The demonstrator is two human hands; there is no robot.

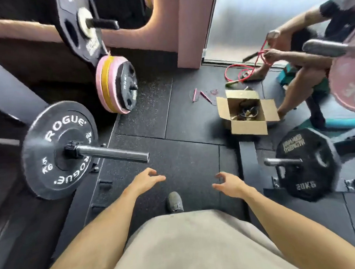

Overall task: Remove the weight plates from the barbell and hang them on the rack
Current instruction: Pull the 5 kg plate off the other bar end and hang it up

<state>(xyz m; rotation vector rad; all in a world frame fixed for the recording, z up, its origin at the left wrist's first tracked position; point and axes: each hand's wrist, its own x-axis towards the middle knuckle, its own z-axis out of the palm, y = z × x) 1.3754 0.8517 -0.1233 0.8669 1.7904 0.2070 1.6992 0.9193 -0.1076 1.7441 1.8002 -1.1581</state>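
Observation:
A black ROGUE weight plate point(57, 149) sits on the barbell sleeve point(114, 153) at the left, held by a black collar point(71, 148). The bare sleeve end points right, just above my left hand point(148, 181). Fingers loosely curled, that hand holds nothing, and my right hand point(228, 183) is likewise empty. Both hover over the floor mat, apart from the bar. On rack pegs at upper left hang a black plate point(78, 26) and pink and yellow plates point(115, 86).
A black 20 kg plate point(307, 165) hangs on a peg at the right. A pink plate point(347, 82) is on another bar at the right edge. An open cardboard box point(247, 113) lies on the mat ahead. A seated person point(303, 53) handles a red cord.

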